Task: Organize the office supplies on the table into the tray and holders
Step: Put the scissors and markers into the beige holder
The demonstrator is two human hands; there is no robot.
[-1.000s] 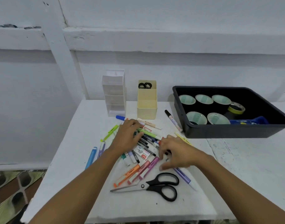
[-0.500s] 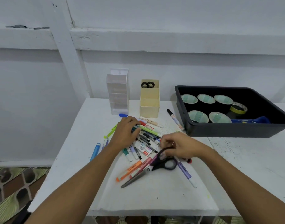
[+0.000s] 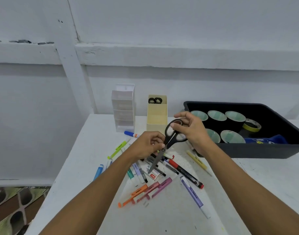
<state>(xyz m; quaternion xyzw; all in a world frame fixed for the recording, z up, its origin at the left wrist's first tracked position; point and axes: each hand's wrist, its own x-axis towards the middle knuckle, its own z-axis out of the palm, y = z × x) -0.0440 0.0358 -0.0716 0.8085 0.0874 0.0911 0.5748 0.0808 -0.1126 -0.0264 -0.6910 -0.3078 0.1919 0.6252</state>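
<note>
Black-handled scissors [image 3: 169, 138] hang in the air above the pile, blades pointing down. My right hand [image 3: 192, 131] holds them by the handle loops. My left hand [image 3: 148, 144] pinches them near the pivot. Below lies a pile of pens and highlighters [image 3: 155, 173] on the white table [image 3: 87, 160]. Behind stand a cream holder [image 3: 156, 114] with another pair of scissors [image 3: 155, 100] in it and a white tiered holder [image 3: 123, 107]. A black tray [image 3: 264, 150] sits to the right.
The tray holds several tape rolls [image 3: 233, 117], a yellow-edged roll [image 3: 252, 125] and a blue object [image 3: 267, 140]. A blue marker [image 3: 131, 134] lies in front of the white holder. A white wall runs right behind the table. Patterned floor [image 3: 13, 206] shows at the lower left.
My right hand picked the scissors off the table and lifted them above the pile. My left hand left the pens and came up to take hold near the pivot.
</note>
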